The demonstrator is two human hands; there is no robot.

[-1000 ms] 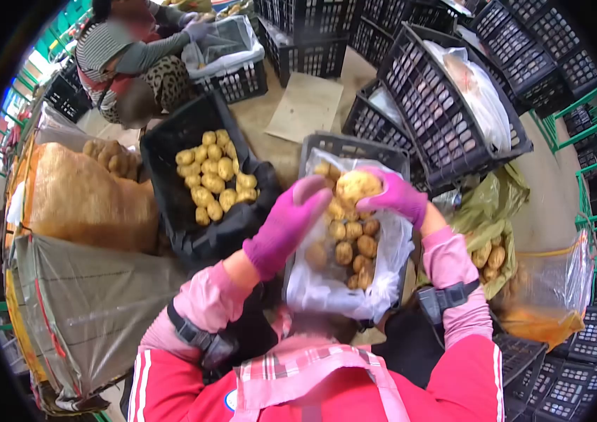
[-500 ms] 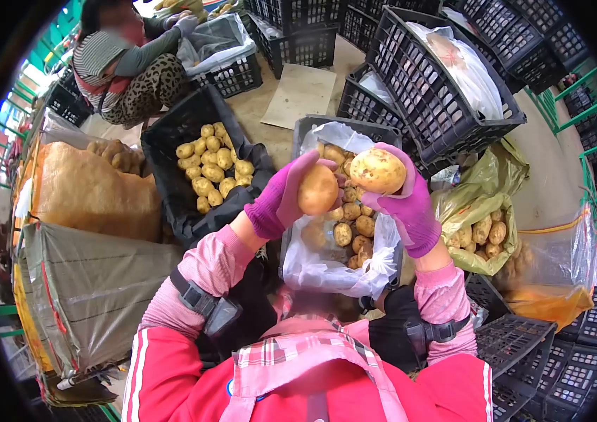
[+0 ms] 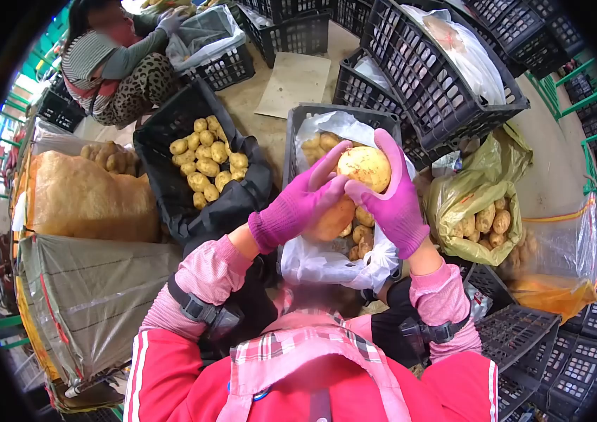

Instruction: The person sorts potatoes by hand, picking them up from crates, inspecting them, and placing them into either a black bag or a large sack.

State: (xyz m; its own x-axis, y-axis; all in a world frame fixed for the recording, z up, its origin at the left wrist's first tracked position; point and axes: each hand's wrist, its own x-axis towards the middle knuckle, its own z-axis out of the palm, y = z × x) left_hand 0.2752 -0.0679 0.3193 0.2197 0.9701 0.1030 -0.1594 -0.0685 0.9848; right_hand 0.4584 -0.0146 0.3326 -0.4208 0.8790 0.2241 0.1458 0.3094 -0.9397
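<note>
My right hand (image 3: 398, 204), in a purple-pink knit glove, cups a large pale yellow potato (image 3: 364, 169) with dirt specks. On the potato's left side are the fingertips of my left hand (image 3: 300, 205), gloved the same way, with thumb and fingers spread around that edge. A browner, blurred potato (image 3: 331, 219) shows directly under my left palm, partly covered by it. Both hands are over a black crate (image 3: 291, 144) lined with white plastic (image 3: 303, 261), where more potatoes (image 3: 364, 235) lie.
Left stands a black-lined crate (image 3: 158, 151) of yellow potatoes (image 3: 207, 165). A green-yellow bag (image 3: 446, 204) of potatoes is on the right. Stacked black crates (image 3: 439, 77) rise behind, beside flat cardboard (image 3: 295, 84). Another person (image 3: 112, 67) crouches at a lined crate (image 3: 232, 70). Large sacks (image 3: 91, 193) fill the left.
My hands have come together; my left fingers moved right onto the pale potato. The browner potato shifted lower, beneath my left hand. My right hand moved slightly left and turned its potato.
</note>
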